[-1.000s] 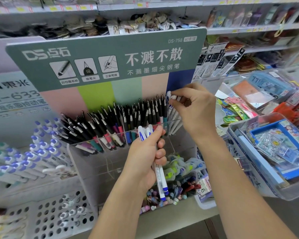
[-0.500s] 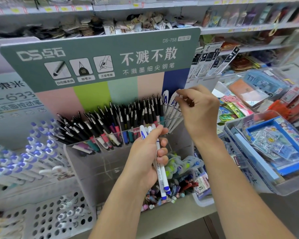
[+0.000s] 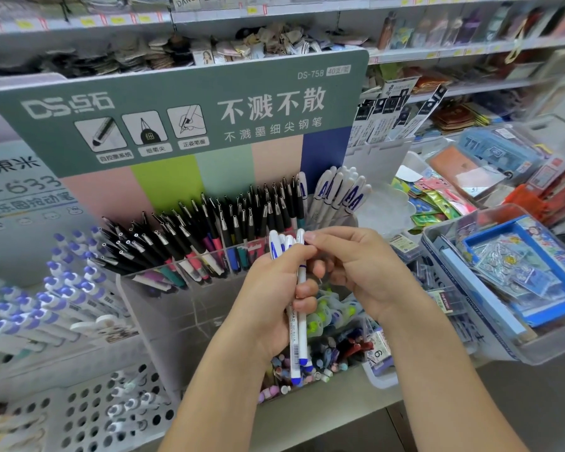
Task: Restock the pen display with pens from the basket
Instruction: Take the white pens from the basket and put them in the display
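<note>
The left hand grips a small bundle of white plastic pens with blue clips and blue tips, fingers curled round the barrels, caps upward. The right hand pinches the cap end of one pen in that bundle between thumb and forefinger, the other fingers loosely curled. Both hands are in front of the clear acrylic pen display with a green header card. Its right-hand compartment already contains a cluster of matching white blue-clipped pens, standing tilted; the compartments to the left contain black-capped pens. No basket can be identified with certainty.

Risks from this position:
- Drawing one pen upward may drag its neighbours out of the left-hand grip, because the barrels lie pressed together; a loosened grip may drop them into the bin of small coloured items below.
- The white cluster leans outward. Inserting a pen at an angle may tip those pens over the compartment edge.
- A pen may be placed among the black-capped pens, because that compartment adjoins directly.
</note>
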The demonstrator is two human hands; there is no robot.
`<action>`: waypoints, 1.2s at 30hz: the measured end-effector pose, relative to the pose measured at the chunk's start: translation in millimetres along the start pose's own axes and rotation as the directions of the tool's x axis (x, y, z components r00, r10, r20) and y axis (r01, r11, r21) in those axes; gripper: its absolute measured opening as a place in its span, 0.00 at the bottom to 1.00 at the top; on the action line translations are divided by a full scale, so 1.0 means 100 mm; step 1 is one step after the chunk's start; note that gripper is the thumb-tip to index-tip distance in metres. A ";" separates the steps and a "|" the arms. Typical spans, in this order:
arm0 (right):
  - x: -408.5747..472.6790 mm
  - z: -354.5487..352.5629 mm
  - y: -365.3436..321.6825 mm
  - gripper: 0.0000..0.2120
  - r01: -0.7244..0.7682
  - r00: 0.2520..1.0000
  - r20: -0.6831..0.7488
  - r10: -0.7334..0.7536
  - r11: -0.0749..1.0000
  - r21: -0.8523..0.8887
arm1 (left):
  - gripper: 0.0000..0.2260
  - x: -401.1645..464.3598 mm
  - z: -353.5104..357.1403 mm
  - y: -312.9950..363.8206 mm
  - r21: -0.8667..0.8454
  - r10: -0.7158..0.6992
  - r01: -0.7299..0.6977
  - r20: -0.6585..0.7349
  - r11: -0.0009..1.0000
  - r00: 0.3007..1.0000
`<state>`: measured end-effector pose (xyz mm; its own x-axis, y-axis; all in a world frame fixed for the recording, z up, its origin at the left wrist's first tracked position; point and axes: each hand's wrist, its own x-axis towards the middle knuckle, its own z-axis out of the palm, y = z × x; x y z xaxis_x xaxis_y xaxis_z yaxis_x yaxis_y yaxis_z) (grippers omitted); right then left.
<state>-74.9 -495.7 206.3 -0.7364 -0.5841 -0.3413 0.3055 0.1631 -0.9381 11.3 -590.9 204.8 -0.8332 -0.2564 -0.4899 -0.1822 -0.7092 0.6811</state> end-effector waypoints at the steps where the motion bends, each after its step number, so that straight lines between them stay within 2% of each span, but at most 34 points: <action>1: 0.02 -0.02 0.01 0.09 -0.002 1.000 -0.004 0.002 1.000 0.020 | 0.04 0.00 0.01 -0.01 -0.002 0.003 -0.003 -0.001 1.000 1.000; 4: 0.05 -0.04 0.02 0.08 -0.011 1.000 -0.007 0.012 0.998 0.059 | 0.04 0.02 0.05 -0.04 -0.020 0.025 -0.025 -0.003 0.999 1.000; 8: 0.04 -0.03 -0.02 0.09 -0.069 0.992 0.108 0.061 0.995 0.071 | 0.04 0.01 0.03 -0.06 0.081 0.077 -0.078 0.014 0.994 0.997; 11: 0.04 -0.01 -0.06 0.07 -0.078 0.991 0.121 0.062 0.987 0.137 | 0.06 -0.02 0.02 -0.05 0.072 0.070 -0.072 0.032 0.995 0.997; 14: 0.09 -0.01 -0.07 0.12 0.012 1.000 0.006 -0.015 0.966 0.258 | 0.10 -0.04 0.02 -0.02 0.049 0.063 -0.063 0.003 0.997 0.998; 16: 0.11 -0.06 -0.11 0.10 0.156 0.985 -0.130 -0.117 0.923 0.352 | 0.11 -0.04 0.02 0.00 0.042 0.055 -0.053 -0.048 0.998 0.997; 18: 0.13 -0.16 -0.20 0.07 0.341 0.929 -0.284 -0.239 0.849 0.403 | 0.12 -0.03 -0.01 0.01 0.034 0.038 -0.035 -0.110 0.999 0.993; 19: 0.15 -0.21 -0.24 0.07 0.442 0.876 -0.372 -0.306 0.818 0.368 | 0.12 -0.03 -0.02 0.01 0.028 0.033 -0.029 -0.136 0.999 0.990; 21: 0.19 -0.30 -0.30 0.06 0.606 0.727 -0.506 -0.464 0.781 0.155 | 0.13 -0.02 -0.06 0.00 0.001 0.029 -0.030 -0.173 1.000 0.984; 23: 0.26 -0.32 -0.32 0.05 0.659 0.600 -0.520 -0.608 0.744 -0.109 | 0.14 -0.01 -0.07 -0.01 -0.027 0.031 -0.037 -0.187 0.999 0.982; 24: 0.30 -0.30 -0.32 0.04 0.652 0.566 -0.500 -0.656 0.727 -0.216 | 0.15 0.00 -0.07 -0.01 -0.035 0.031 -0.038 -0.188 0.999 0.982; 26: 0.41 -0.28 -0.28 0.03 0.600 0.567 -0.438 -0.698 0.714 -0.360 | 0.16 0.00 -0.06 0.00 -0.065 0.013 -0.026 -0.188 0.998 0.982; 30: 0.59 -0.23 -0.19 0.02 0.526 0.634 -0.310 -0.708 0.689 -0.498 | 0.13 0.01 -0.10 0.02 -0.213 -0.048 0.017 -0.145 0.977 0.988; 36: 0.62 -0.16 -0.20 0.03 0.524 0.646 -0.203 -0.736 0.620 -0.583 | 0.10 0.00 -0.13 0.03 -0.286 -0.058 0.025 -0.106 0.958 0.993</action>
<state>-136.2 -522.8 203.1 -0.8228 -0.3361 0.4583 -0.5486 0.2587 -0.7951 17.9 -601.6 200.1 -0.7612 -0.2835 -0.5832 -0.0460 -0.8735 0.4846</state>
